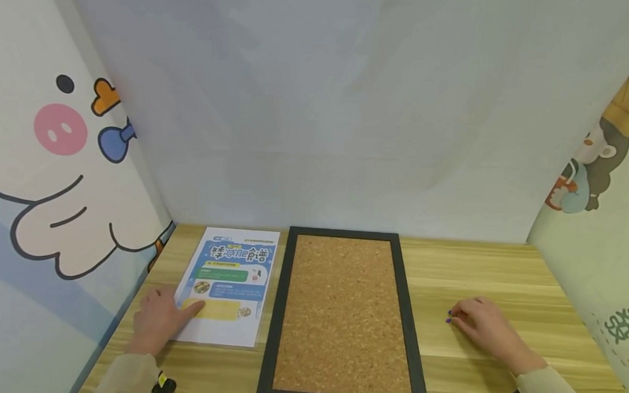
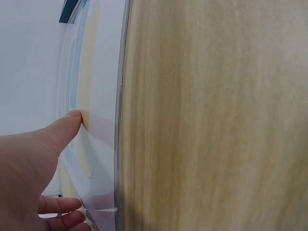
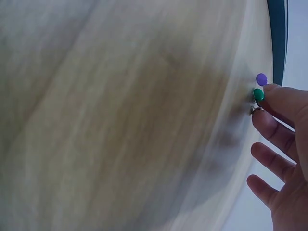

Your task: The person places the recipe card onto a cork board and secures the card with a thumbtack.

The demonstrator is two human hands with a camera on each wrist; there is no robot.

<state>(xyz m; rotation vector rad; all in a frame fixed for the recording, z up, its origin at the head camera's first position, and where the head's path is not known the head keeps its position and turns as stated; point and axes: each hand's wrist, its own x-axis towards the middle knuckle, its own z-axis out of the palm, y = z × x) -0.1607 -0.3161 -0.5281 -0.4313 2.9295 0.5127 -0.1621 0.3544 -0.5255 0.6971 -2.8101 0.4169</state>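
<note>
My left hand [image 1: 156, 318] rests at the left edge of a printed sheet [image 1: 221, 326] with Chinese writing and blue, green and yellow bands. In the left wrist view the thumb [image 2: 65, 127] presses on the sheet's face and the other fingers are partly hidden. On the right of the table, thumb and forefinger of my right hand [image 1: 489, 327] pinch at a green thumbtack [image 3: 258, 94]. A purple thumbtack [image 3: 261, 79] is just beyond the thumb tip, and a small metallic piece [image 3: 253, 110] shows at the forefinger's tip. The remaining right fingers are spread loosely.
Between the hands lies a cork board [image 1: 344, 313] with a black frame [image 1: 406, 315]. Pale wood grain covers the table [image 1: 478, 266]. A grey-white backdrop [image 1: 317, 115] stands behind, with cartoon-printed panels [image 1: 60, 182] at the sides.
</note>
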